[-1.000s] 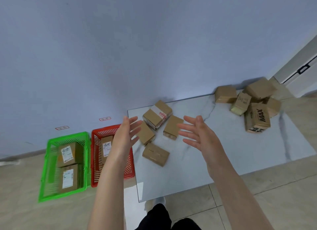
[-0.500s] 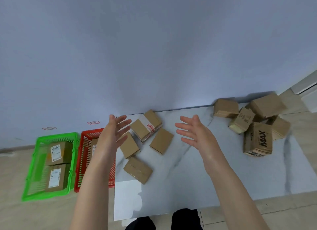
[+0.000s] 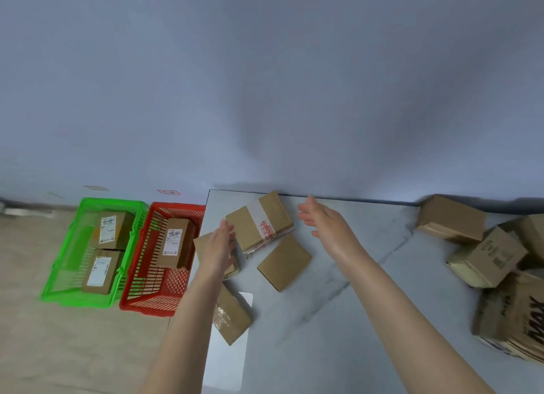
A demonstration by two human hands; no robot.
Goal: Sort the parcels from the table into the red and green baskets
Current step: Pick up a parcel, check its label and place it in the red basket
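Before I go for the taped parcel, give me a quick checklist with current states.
1. Hands empty: ok, left hand and right hand are both open.
2. Target clear: ok, taped parcel lies between the hands, nothing on top.
3. Grip on it: not ok, no fingers curled round it.
4. Room in red basket: ok, one parcel inside.
5. Room in green basket: ok, two parcels inside.
6. Which basket it belongs in: cannot tell, no shipping label shows.

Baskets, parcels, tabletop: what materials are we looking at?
Green basket and red basket: likely moulded plastic, glossy, with slotted lattice walls. Taped parcel and the rest: matte brown cardboard; this one has white printed tape across it. Table: pale grey with darker veins, smooth sheen; marble or a marble-look top, can't tell which.
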